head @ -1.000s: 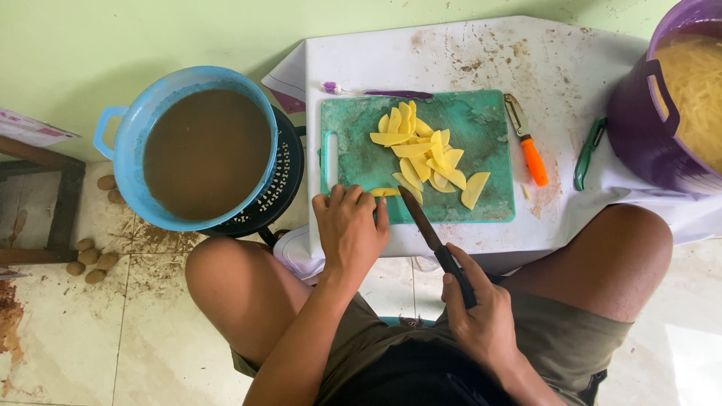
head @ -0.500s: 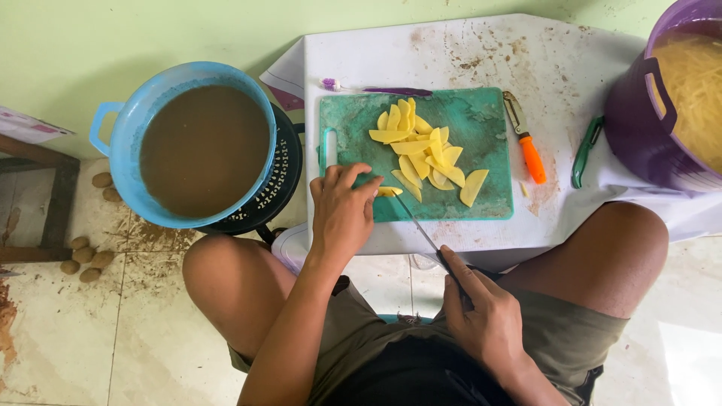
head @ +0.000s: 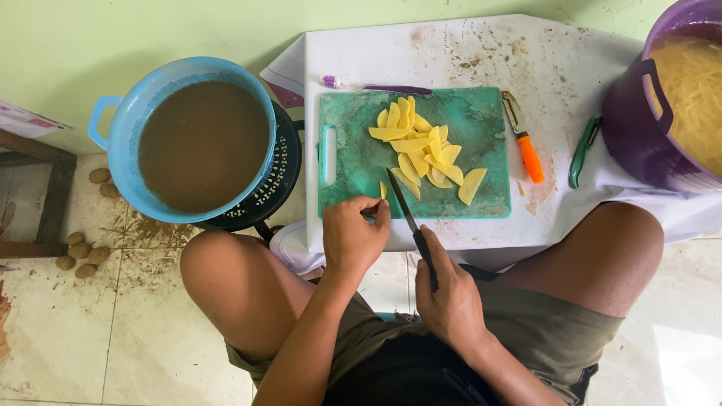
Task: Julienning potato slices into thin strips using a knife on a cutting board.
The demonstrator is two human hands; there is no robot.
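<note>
The left hand [head: 352,234] is pinching a small potato slice [head: 382,190] between its closed fingertips at the near edge of the green cutting board [head: 353,150], holding it upright against the board, while the right hand [head: 450,295] is gripping the dark handle of a knife [head: 402,205] with its fingers wrapped shut, the blade reaching up over the near edge of the board and lying just beside that slice on its right. Judging from this, the slicing step is in hand: the last bit of a potato is being steadied for a cut, and the next move seems to call for keeping the left fingertips clear of the edge, since the piece is small and the blade is close. Further in, a heap of pale yellow potato slices [head: 421,146] is lying about the middle of the board, with one larger slice sitting apart toward its near right corner. The board is resting on a stained white tabletop [head: 466,53]; along the board's far edge a purple-handled brush [head: 376,87] is lying, and just off its right edge an orange-handled peeler [head: 524,143] is lying, with a green peeler [head: 582,152] further right. At the tabletop's right edge a purple bucket [head: 639,120] is holding fine pale strips. Left of the tabletop a blue tub [head: 120,128] of brown water is sitting over a black colander [head: 278,180], and small unpeeled potatoes [head: 79,252] are lying on the tiled floor [head: 90,338].
</note>
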